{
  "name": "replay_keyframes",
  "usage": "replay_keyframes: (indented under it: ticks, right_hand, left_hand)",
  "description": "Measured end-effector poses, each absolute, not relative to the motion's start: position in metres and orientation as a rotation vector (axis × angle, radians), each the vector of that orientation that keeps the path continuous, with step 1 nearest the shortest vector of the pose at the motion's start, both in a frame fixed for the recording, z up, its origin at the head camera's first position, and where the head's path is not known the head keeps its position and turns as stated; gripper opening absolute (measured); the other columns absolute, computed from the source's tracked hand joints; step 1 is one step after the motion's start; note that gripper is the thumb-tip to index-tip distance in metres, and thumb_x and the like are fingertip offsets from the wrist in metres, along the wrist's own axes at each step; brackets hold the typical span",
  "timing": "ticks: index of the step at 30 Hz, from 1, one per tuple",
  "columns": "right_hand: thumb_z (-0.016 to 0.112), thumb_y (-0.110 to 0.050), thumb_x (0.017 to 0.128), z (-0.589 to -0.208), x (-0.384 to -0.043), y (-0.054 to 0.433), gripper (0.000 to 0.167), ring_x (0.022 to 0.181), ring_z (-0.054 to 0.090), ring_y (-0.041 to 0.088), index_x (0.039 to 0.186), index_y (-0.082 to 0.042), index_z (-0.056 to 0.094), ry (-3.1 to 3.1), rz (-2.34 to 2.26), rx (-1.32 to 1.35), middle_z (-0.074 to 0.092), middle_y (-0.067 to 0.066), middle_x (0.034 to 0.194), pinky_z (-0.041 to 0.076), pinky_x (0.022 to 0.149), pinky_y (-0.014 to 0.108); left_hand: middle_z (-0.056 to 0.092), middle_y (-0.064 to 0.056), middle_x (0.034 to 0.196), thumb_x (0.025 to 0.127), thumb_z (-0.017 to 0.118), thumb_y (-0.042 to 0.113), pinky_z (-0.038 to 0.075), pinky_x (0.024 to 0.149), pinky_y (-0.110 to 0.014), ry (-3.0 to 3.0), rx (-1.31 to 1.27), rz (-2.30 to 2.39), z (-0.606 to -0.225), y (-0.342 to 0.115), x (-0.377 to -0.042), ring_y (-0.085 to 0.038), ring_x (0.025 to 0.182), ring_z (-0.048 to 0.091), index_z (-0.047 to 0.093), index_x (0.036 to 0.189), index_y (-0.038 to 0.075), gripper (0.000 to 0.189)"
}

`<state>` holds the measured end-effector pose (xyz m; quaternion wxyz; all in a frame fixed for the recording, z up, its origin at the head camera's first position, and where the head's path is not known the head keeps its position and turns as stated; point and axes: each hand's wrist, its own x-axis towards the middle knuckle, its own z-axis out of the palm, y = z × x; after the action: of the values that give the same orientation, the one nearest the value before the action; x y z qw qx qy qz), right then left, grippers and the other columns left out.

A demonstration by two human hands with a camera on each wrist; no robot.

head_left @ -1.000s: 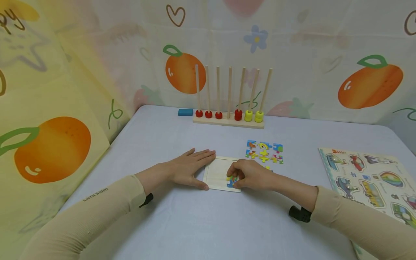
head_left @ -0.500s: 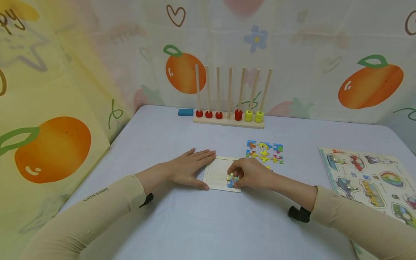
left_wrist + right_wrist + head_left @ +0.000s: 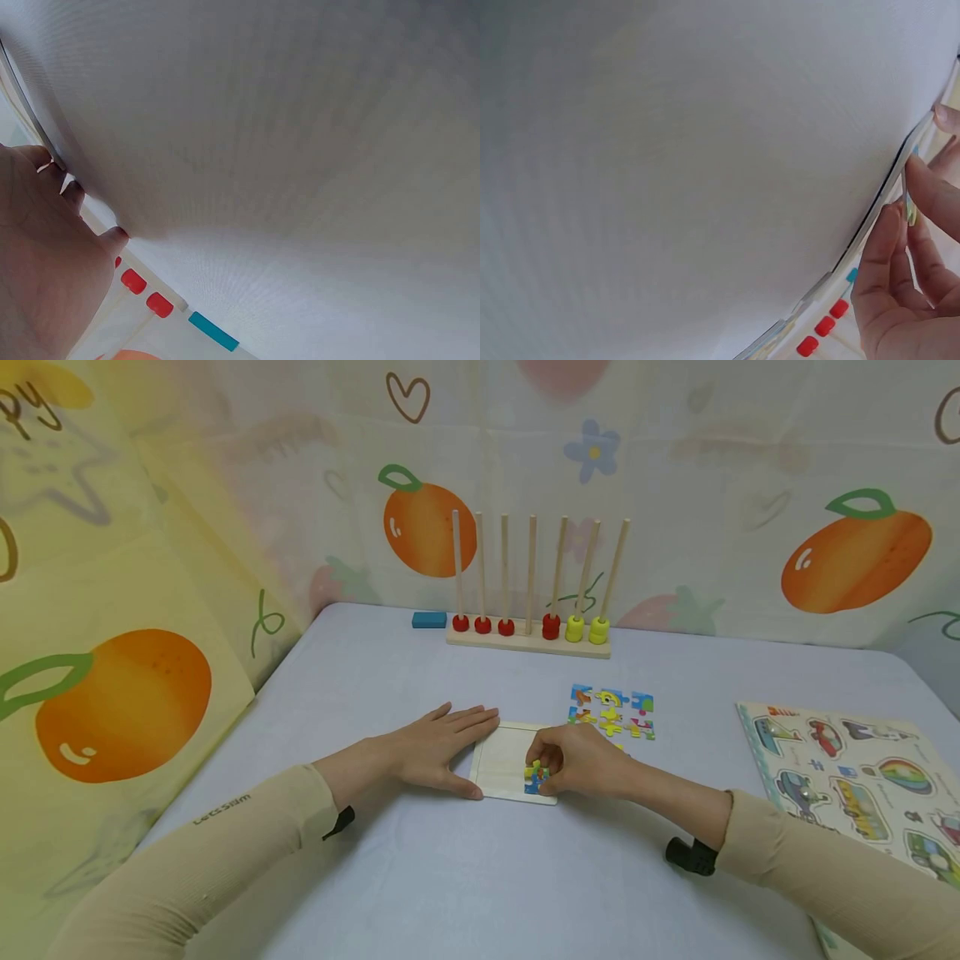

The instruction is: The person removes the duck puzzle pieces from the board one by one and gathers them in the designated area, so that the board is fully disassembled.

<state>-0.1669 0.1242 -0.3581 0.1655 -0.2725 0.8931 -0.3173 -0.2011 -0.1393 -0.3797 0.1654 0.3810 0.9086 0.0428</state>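
A pale wooden puzzle tray (image 3: pixel 498 764) with a raised rim lies on the table. My left hand (image 3: pixel 438 752) rests at its left edge with fingers straight, thumb at the near left corner. Between thumb and fingers my right hand (image 3: pixel 581 764) pinches a blue and yellow jigsaw piece (image 3: pixel 536 779) at the tray's near right corner. In the right wrist view that jigsaw piece (image 3: pixel 910 210) is seen nearly edge-on, and I cannot tell whether it lies flat in the tray. Several loose jigsaw pieces (image 3: pixel 611 718) lie behind the right hand, some partly hidden by it.
At the back stands a wooden peg rack (image 3: pixel 525 645) with upright rods and red and yellow beads. Beside it on the left lies a blue block (image 3: pixel 429 620). A picture board (image 3: pixel 825 768) of vehicles lies at the right, partly under the right sleeve.
The jigsaw piece in my right hand has tilted slightly, its upper edge catching the light differently, and stays at the same corner. My left hand has not moved.
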Motion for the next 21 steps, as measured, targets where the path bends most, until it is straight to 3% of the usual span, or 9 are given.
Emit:
replay_keyframes:
  ticks: [11, 21]
  right_hand:
    - [0.075, -0.004, 0.084, -0.356, -0.167, 0.128, 0.016, 0.076, 0.058, 0.009, 0.098, -0.011, 0.072, 2.508, -0.976, -0.782, 0.070, -0.002, 0.083, 0.051, 0.067, 0.019]
    - [0.073, -0.006, 0.085, -0.353, -0.170, 0.138, 0.018, 0.075, 0.061, 0.008, 0.101, -0.014, 0.071, 2.570, -0.982, -0.779, 0.069, -0.001, 0.086, 0.052, 0.070, 0.020]
  left_hand:
    - [0.009, 0.006, 0.169, 0.081, 0.056, 0.075, 0.008, 0.127, -0.057, 2.590, 1.067, 0.113, -0.379, -0.138, -0.202, -0.017, 0.158, 0.008, 0.009, 0.161, 0.023, 0.106]
    - [0.009, 0.006, 0.169, 0.081, 0.056, 0.075, 0.008, 0.127, -0.058, 2.590, 1.066, 0.115, -0.379, -0.138, -0.200, -0.018, 0.158, 0.009, 0.010, 0.160, 0.023, 0.105]
